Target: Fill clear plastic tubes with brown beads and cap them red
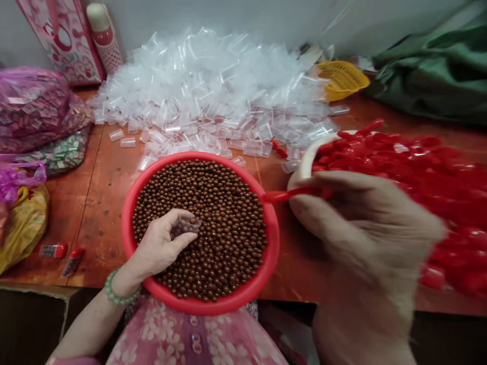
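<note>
A red basin (271, 243) full of small round brown balls (224, 228) stands at the table's front edge. Over the balls, my left hand (162, 243) holds a small clear tube (185, 227) between thumb and fingers, its mouth pointing right. My right hand (357, 233), blurred, is right of the basin and close to the camera. Its thumb and fingers pinch a red plastic piece (287, 194) with a thin end reaching left to the basin's rim. Beyond that hand, red plastic pieces (399, 159) lie heaped in and around a white container (307, 157).
A large pile of clear tubes (213, 86) covers the table's back, beside a yellow basket (340, 78). Plastic bags (34, 111) sit at left, with two red-capped tubes (53, 250) nearer. Green cloth (437, 76) lies back right; a bottle (104, 40) stands back left.
</note>
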Available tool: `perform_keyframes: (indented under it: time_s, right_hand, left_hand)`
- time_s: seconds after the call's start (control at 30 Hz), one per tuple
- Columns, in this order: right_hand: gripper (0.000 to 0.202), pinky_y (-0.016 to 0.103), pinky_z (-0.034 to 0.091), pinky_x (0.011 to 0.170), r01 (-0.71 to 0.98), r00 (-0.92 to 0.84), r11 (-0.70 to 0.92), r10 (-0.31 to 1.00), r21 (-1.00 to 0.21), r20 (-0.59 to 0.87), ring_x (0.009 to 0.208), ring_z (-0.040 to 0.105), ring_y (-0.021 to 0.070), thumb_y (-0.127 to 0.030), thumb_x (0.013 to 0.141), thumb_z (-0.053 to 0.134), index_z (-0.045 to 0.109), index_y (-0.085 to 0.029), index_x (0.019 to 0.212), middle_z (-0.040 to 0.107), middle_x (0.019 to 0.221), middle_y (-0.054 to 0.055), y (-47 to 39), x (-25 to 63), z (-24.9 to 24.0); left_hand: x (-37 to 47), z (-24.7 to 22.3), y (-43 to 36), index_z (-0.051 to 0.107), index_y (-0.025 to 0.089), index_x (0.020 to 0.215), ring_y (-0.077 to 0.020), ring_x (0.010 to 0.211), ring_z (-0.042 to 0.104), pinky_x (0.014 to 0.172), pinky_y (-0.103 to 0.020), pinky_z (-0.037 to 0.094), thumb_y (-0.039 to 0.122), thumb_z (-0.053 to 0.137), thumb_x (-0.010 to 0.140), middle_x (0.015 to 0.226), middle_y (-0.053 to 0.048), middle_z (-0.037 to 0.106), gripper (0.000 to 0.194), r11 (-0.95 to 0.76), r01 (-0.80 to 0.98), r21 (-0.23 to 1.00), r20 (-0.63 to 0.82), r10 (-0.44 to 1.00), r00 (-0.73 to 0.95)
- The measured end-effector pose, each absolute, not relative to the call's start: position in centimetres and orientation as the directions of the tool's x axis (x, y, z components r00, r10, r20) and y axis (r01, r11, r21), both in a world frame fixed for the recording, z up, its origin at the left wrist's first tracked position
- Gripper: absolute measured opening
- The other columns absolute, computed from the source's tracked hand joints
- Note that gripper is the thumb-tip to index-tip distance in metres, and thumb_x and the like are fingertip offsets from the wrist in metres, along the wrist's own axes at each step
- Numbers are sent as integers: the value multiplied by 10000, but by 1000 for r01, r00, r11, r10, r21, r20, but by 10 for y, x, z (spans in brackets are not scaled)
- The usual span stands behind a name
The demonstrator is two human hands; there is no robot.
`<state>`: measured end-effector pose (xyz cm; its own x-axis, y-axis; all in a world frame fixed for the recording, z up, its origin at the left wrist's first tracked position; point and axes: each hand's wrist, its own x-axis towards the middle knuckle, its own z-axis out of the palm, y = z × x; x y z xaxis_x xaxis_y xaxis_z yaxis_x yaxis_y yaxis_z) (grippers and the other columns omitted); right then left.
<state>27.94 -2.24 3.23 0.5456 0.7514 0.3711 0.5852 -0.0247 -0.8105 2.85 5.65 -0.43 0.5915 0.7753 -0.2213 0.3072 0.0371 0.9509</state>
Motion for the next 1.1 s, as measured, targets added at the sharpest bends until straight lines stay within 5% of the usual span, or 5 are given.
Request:
perform_keyframes:
  time_s: [0.27,0.4,0.6,0.97,1.1]
  right_hand:
    - [260,233,544,577,74,97,61,993,-995,68,634,641,116,-386,802,730,559,-227,917,642,773,-22,19,215,9]
    - [190,224,501,528,141,17,48,999,-989,51,573,592,100,-341,835,699,651,-225,977,628,730,-25,23,221,7]
    - [255,312,520,889,335,-212,315,943,-888,255,966,652,167,-219,897,613,680,-228,1143,699,1046,47,27,219,8]
    - [122,268,531,778,490,-422,342,898,-802,125,822,681,155,-224,914,592,708,-198,943,730,899,42,24,234,19]
    - [141,281,548,754,443,-222,176,972,-879,83,818,684,164,-279,864,659,713,-223,981,732,911,28,20,237,15]
  left_hand:
    - [23,9,51,617,160,1005,-133,805,632,791,-274,496,244,643,819,891,-29,679,206,267,115,957,-274,694,666]
    - [17,7,56,612,156,1022,-135,816,611,791,-273,478,269,615,844,889,-25,656,210,213,132,968,-247,736,630]
    - [16,1,58,615,155,1032,-127,800,582,782,-264,453,252,623,829,873,-13,644,225,204,136,970,-243,726,644]
    - [15,2,59,608,160,979,-133,810,585,790,-264,452,209,585,827,873,-15,650,161,141,200,970,-234,773,590]
    - [14,1,60,615,165,972,-135,803,589,796,-272,456,229,597,831,866,-16,656,156,155,187,970,-235,789,568]
